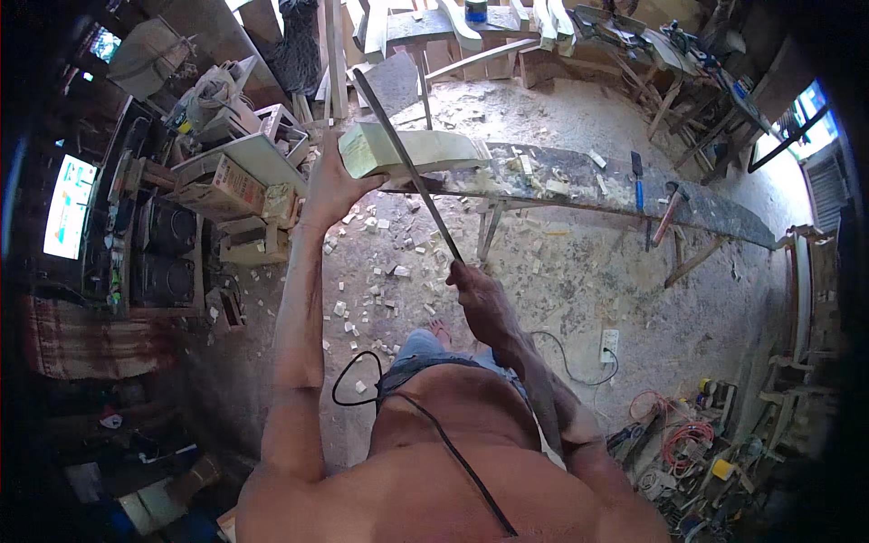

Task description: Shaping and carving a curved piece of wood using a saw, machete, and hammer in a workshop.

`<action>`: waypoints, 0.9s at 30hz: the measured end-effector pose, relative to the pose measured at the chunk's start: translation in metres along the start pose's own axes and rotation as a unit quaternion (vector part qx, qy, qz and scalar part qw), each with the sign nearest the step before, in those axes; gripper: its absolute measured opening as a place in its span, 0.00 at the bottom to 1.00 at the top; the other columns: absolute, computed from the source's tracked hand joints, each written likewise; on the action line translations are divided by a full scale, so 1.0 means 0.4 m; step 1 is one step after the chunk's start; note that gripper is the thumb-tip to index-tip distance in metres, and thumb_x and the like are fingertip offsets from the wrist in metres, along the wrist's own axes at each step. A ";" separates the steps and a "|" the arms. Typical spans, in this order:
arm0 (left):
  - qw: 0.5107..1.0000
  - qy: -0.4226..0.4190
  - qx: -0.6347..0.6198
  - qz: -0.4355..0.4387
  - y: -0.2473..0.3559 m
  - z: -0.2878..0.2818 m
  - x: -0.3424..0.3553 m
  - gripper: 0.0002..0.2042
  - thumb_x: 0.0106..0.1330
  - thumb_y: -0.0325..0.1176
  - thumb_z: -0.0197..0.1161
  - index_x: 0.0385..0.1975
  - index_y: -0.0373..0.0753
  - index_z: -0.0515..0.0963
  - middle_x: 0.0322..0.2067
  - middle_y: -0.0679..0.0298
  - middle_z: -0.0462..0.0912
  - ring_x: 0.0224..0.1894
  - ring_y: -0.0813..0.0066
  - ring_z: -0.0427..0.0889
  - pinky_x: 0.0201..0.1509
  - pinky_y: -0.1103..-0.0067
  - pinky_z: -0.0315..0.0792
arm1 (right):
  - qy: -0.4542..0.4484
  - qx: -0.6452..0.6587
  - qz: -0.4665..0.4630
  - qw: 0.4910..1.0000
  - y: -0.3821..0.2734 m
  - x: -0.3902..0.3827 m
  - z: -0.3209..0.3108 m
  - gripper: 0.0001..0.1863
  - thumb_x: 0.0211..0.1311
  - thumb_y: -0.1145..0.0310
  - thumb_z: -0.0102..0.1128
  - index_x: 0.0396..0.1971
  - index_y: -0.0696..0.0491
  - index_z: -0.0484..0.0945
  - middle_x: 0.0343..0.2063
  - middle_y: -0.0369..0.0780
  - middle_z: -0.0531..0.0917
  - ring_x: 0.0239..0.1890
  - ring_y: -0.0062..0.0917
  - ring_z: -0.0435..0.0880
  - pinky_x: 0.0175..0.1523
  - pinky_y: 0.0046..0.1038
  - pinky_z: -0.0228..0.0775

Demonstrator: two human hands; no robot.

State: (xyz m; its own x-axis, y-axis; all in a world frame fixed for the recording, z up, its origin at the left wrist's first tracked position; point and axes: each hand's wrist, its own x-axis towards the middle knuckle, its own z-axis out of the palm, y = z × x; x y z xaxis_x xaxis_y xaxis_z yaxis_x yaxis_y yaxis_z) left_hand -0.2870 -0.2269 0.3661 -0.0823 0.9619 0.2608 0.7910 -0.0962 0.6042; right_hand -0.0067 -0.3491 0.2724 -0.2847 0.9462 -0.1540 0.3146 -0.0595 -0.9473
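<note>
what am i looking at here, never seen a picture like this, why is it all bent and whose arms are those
There is no machine here: a person wears a wide fisheye camera on the head, looking down, so you see their own chest and forearms from above. The lens bends straight edges near the rim.

The left hand grips the end of a pale wood block that rests on a long plank bench. The right hand grips the lower end of a long dark blade, which slants up across the block.

On the bench lie wood chips, a blue-handled tool and a hammer. The floor is strewn with more offcuts, and a black cable runs across the chest.
</note>
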 end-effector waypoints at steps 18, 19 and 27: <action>0.996 0.018 -0.078 0.041 -0.132 -0.022 0.038 0.42 0.48 0.35 0.83 0.64 0.35 0.68 0.55 0.53 0.82 0.58 0.61 0.81 0.65 0.67 0.72 | -0.053 0.090 0.178 0.979 -0.073 0.053 0.039 0.38 0.76 0.32 0.39 0.26 0.54 0.75 0.15 0.36 0.70 0.22 0.23 0.71 0.30 0.31 0.62; 0.996 0.019 -0.082 0.041 -0.127 -0.018 0.043 0.42 0.48 0.35 0.83 0.64 0.35 0.68 0.55 0.53 0.82 0.58 0.61 0.81 0.65 0.67 0.72 | -0.052 0.087 0.178 0.979 -0.079 0.052 0.032 0.38 0.76 0.32 0.39 0.26 0.54 0.75 0.15 0.36 0.70 0.22 0.23 0.71 0.30 0.31 0.62; 0.992 -0.002 -0.123 -0.009 -0.108 -0.036 0.072 0.36 0.52 0.34 0.81 0.59 0.30 0.69 0.51 0.52 0.84 0.53 0.63 0.84 0.60 0.70 0.76 | 0.073 0.103 -0.138 0.982 -0.265 0.046 -0.120 0.34 0.80 0.39 0.37 0.31 0.57 0.72 0.19 0.36 0.65 0.25 0.21 0.66 0.31 0.28 0.59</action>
State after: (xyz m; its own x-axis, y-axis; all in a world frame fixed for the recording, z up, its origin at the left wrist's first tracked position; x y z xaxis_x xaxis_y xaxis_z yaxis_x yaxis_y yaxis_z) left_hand -0.3322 -0.1989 0.3583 -0.0929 0.9648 0.2459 0.6170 -0.1380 0.7748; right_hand -0.0020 -0.3103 0.3834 -0.1953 0.9700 0.1451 0.0490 0.1574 -0.9863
